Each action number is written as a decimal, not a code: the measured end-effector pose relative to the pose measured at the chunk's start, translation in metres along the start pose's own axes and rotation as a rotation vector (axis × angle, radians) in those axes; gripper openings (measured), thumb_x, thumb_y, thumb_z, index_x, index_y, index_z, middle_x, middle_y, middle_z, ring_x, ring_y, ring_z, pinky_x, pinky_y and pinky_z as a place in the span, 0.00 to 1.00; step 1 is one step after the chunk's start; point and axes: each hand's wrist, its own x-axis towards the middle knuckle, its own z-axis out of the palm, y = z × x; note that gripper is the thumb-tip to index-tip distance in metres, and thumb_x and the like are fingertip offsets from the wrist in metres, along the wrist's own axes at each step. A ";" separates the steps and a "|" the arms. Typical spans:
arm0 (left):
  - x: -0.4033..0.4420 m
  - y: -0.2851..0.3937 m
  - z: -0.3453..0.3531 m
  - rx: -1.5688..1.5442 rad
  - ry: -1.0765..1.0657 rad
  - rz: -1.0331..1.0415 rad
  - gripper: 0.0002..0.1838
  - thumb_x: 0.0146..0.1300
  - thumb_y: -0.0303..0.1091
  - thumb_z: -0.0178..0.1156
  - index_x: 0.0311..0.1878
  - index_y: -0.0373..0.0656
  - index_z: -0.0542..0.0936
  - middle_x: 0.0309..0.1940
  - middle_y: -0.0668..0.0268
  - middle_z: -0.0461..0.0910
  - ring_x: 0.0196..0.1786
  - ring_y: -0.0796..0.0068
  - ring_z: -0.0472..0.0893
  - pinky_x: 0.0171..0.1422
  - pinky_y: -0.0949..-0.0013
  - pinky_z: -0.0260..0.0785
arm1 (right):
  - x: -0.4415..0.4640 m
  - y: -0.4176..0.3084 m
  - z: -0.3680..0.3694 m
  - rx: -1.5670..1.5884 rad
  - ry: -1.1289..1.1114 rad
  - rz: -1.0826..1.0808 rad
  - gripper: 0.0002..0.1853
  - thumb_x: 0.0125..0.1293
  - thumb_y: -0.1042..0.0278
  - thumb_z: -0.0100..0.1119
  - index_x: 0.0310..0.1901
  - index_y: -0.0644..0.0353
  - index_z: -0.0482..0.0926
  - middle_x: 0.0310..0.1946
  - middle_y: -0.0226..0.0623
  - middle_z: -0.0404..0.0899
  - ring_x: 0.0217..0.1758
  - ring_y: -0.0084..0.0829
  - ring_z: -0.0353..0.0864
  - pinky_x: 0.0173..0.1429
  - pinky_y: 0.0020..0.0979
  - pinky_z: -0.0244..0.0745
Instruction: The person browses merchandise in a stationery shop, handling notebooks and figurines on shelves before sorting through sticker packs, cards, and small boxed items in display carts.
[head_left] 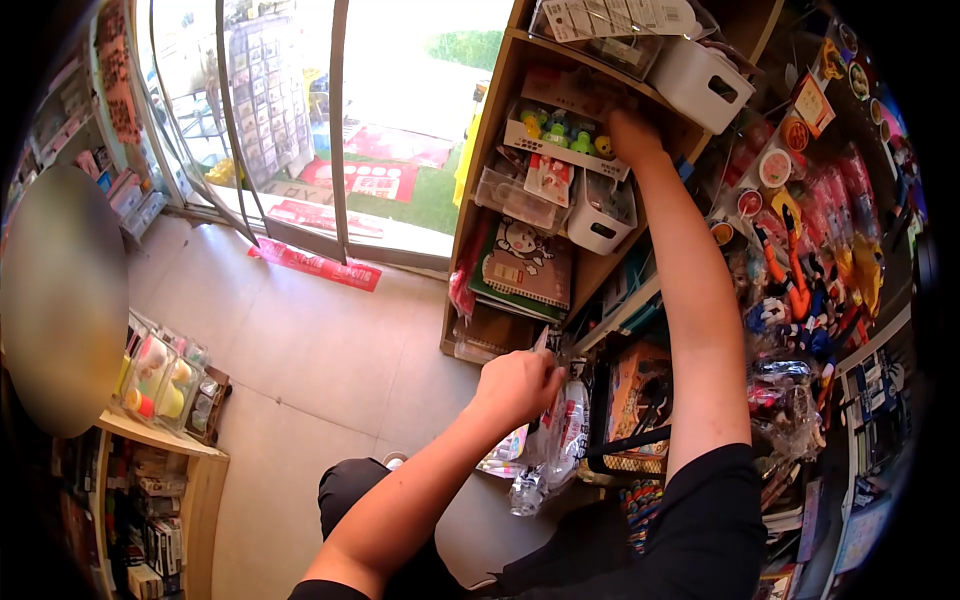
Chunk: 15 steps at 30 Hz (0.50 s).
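My left hand (520, 385) is closed at the top of some clear plastic packaging (562, 430) that hangs below it, crinkled and shiny. What lies inside the packaging is hard to make out. Up in the wooden shelf unit (486, 130), my right hand (632, 135) reaches in beside a white display box (560, 146) of small green and yellow figures (582, 143). Its fingers are in shadow and partly hidden. Just below that box stand a white plastic basket (602, 225) and a clear plastic container (517, 200).
Notebooks (527, 262) lie stacked on a lower shelf. A white bin (702, 85) sits above my right forearm. Packaged toys (790, 290) hang at the right. A black wire basket (630, 455) stands low beside my legs. Glass doors (340, 130) are ahead, a low bookcase (205, 455) at left.
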 end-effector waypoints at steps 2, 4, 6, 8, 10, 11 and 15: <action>0.001 0.000 0.000 -0.002 0.007 0.006 0.16 0.69 0.45 0.60 0.38 0.40 0.84 0.28 0.53 0.85 0.37 0.48 0.85 0.43 0.49 0.75 | 0.003 0.009 0.005 -0.008 0.017 -0.075 0.20 0.62 0.77 0.61 0.58 0.59 0.82 0.59 0.57 0.79 0.61 0.54 0.81 0.63 0.46 0.79; 0.002 0.000 0.000 -0.004 -0.003 0.000 0.16 0.69 0.45 0.60 0.38 0.40 0.84 0.28 0.53 0.85 0.37 0.48 0.85 0.43 0.49 0.75 | 0.005 0.016 0.015 0.044 0.143 -0.229 0.23 0.61 0.78 0.62 0.60 0.56 0.81 0.60 0.57 0.78 0.61 0.55 0.80 0.65 0.45 0.78; 0.002 0.000 0.000 -0.008 -0.012 -0.006 0.16 0.69 0.46 0.60 0.38 0.40 0.84 0.28 0.53 0.85 0.37 0.48 0.85 0.43 0.49 0.75 | 0.001 0.011 0.014 0.118 0.135 -0.167 0.23 0.60 0.78 0.62 0.59 0.55 0.81 0.58 0.56 0.79 0.61 0.54 0.81 0.65 0.45 0.77; 0.003 0.002 -0.001 -0.018 -0.026 -0.014 0.17 0.69 0.46 0.60 0.38 0.40 0.84 0.29 0.53 0.85 0.38 0.47 0.84 0.44 0.48 0.75 | 0.002 0.005 0.004 0.189 0.129 -0.110 0.22 0.60 0.79 0.63 0.58 0.54 0.82 0.57 0.55 0.80 0.60 0.54 0.81 0.66 0.44 0.77; 0.005 0.002 0.000 -0.025 -0.028 -0.012 0.17 0.69 0.46 0.59 0.38 0.40 0.83 0.29 0.52 0.85 0.38 0.47 0.84 0.45 0.48 0.75 | 0.002 -0.008 -0.027 0.203 -0.211 0.039 0.30 0.61 0.81 0.61 0.65 0.46 0.77 0.72 0.43 0.67 0.71 0.49 0.72 0.72 0.43 0.72; 0.005 0.002 0.000 -0.029 -0.035 -0.010 0.17 0.69 0.46 0.59 0.38 0.40 0.83 0.30 0.51 0.85 0.39 0.46 0.84 0.45 0.47 0.75 | 0.004 -0.010 -0.033 0.202 -0.326 0.088 0.32 0.62 0.81 0.60 0.68 0.43 0.76 0.77 0.39 0.62 0.74 0.47 0.70 0.74 0.42 0.71; 0.006 0.003 0.000 -0.035 -0.049 -0.011 0.17 0.69 0.46 0.59 0.38 0.39 0.83 0.31 0.50 0.85 0.39 0.46 0.84 0.46 0.47 0.75 | 0.020 0.005 -0.014 0.190 -0.161 0.198 0.29 0.62 0.79 0.61 0.65 0.46 0.78 0.68 0.45 0.74 0.69 0.48 0.75 0.71 0.41 0.72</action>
